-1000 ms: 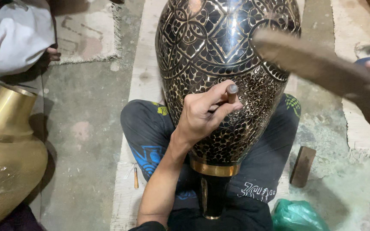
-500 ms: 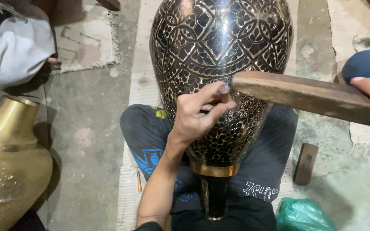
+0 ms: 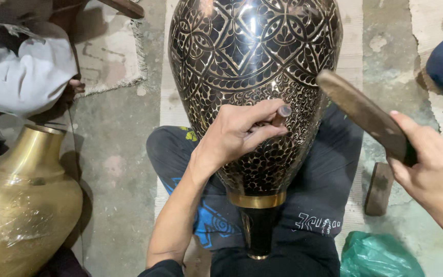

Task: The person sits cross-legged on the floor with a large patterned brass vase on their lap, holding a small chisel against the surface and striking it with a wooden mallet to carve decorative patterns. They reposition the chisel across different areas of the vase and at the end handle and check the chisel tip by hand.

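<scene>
Engraved black vase (image 3: 255, 66), lying across the lap: left hand (image 3: 234, 136) is pinching a chisel (image 3: 281, 114) against it; right hand (image 3: 434, 169) is gripping a raised wooden mallet (image 3: 360, 114). Engraving in hand; a square strike seems called for.

The big dark vase (image 3: 255, 77) lies across my lap and fills the middle, blocking any straight path between my two sides. My left hand (image 3: 234, 136) rests on its belly, its grip closed on a short punch (image 3: 281, 114). My right hand (image 3: 431, 177) holds a wooden mallet (image 3: 362, 115) just beside the vase's right flank, with a narrow gap of open air between the mallet head and the punch. To my left, bare floor (image 3: 114, 154) leaves a passable strip, hemmed by a brass vase (image 3: 21, 205) and another person's white sleeve (image 3: 24, 77). To my right, a wooden block (image 3: 379, 188) and a green bag (image 3: 380, 256) crowd the floor.
</scene>
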